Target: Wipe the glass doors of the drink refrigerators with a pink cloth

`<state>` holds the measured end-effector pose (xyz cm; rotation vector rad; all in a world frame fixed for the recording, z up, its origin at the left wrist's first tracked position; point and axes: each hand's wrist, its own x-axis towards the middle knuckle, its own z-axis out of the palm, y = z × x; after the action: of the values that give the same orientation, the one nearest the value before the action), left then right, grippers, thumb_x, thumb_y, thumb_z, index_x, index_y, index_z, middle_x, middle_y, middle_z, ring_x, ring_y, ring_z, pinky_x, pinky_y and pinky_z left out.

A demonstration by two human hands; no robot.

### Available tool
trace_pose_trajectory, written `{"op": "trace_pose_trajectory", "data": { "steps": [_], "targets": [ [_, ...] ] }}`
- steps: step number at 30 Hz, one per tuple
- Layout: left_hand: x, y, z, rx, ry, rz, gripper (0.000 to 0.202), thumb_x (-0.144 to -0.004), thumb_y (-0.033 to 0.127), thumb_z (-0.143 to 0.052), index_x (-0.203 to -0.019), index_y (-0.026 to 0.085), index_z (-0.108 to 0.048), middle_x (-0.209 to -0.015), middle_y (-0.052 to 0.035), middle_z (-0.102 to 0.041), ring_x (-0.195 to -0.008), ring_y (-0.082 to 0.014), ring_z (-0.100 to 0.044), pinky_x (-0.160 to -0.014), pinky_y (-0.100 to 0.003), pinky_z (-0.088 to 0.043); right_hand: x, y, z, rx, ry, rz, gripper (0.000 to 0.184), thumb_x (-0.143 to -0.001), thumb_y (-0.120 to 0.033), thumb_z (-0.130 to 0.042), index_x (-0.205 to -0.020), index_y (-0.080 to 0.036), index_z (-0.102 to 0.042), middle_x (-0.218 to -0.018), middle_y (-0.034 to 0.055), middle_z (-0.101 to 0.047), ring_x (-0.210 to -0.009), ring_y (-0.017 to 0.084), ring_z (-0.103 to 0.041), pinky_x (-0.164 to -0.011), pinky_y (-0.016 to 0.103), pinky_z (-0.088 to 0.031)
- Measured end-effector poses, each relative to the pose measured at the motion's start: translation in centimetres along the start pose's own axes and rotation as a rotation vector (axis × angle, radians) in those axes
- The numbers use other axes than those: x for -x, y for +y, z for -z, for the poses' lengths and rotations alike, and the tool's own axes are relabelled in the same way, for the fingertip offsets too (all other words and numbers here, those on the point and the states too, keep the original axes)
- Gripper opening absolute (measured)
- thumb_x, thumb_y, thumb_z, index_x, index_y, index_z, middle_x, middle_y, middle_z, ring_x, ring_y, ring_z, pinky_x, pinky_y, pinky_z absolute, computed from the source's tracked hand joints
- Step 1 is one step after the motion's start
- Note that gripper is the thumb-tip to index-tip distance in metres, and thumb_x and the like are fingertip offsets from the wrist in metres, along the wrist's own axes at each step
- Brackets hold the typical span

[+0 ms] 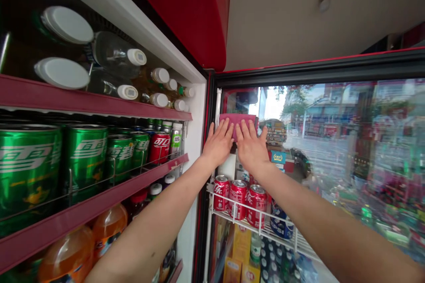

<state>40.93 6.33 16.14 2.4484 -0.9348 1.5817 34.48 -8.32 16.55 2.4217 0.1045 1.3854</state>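
The cloth (237,117) is pink. The fridge top (182,4) is bright red, and the door frame (318,69) is black with a thin red line. The green cans (28,172) have white writing and some gold. The cokes (256,208) are red with white writing, and the Pepsi (281,226) is dark blue with white letters. The shelf strips (96,101) are dark red, the pop (66,256) is orange, and the boxes (242,241) are yellow.

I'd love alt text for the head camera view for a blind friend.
A person's left hand and right hand press a pink cloth against the glass of an open fridge door. Below, red cans and a blue Pepsi can stand in a white wire rack; at left, green cans and bottles line the shelves.
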Motion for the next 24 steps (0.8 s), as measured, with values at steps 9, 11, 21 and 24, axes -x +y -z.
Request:
{"op": "trace_pose_trajectory", "data": {
  "steps": [9, 11, 21, 24],
  "targets": [
    [-5.2, -2.1, 1.8, -0.058, 0.058, -0.041, 0.066, -0.11, 0.03, -0.045, -0.171, 0.004, -0.037, -0.183, -0.0232, -0.025, -0.172, -0.037, -0.02, -0.14, -0.061, -0.016, -6.1, 2.7, 0.5, 0.029, 0.121, 0.105, 0.068, -0.108, -0.031, -0.039, -0.169, 0.0, -0.042, -0.18, 0.023, -0.029, -0.17, 0.04, -0.023, -0.138, 0.068, -0.009],
    [-5.7, -2.2, 1.9, -0.05, 0.053, -0.034, 0.067, -0.111, 0.033, -0.043, -0.172, 0.006, -0.036, -0.183, -0.022, -0.026, -0.172, -0.0362, -0.022, -0.14, -0.062, -0.016, -6.2, 3.7, 0.4, 0.034, 0.14, 0.131, 0.07, -0.109, -0.035, -0.04, -0.171, -0.003, -0.039, -0.181, 0.0211, -0.027, -0.171, 0.039, -0.022, -0.138, 0.07, -0.008],
    [-9.2, 0.9, 2.9, 0.014, 0.069, 0.005, 0.066, -0.113, 0.035, -0.04, -0.176, 0.02, -0.029, -0.186, -0.0137, -0.019, -0.174, -0.0333, -0.017, -0.137, -0.07, -0.015, -6.0, 9.3, 2.1, 0.047, 0.189, 0.16, 0.071, -0.111, -0.041, -0.039, -0.171, -0.002, -0.037, -0.181, 0.0194, -0.028, -0.17, 0.038, -0.024, -0.137, 0.072, -0.009],
    [-10.5, 2.7, 2.9, 0.034, 0.103, -0.007, 0.067, -0.111, 0.033, -0.044, -0.176, 0.022, -0.03, -0.187, -0.0148, -0.015, -0.174, -0.0344, -0.015, -0.137, -0.069, -0.015, -5.5, 10.8, 3.2, 0.057, 0.193, 0.122, 0.071, -0.112, -0.041, -0.037, -0.169, 0.0, -0.04, -0.18, 0.022, -0.031, -0.169, 0.04, -0.026, -0.137, 0.072, -0.011]
  ]
}}
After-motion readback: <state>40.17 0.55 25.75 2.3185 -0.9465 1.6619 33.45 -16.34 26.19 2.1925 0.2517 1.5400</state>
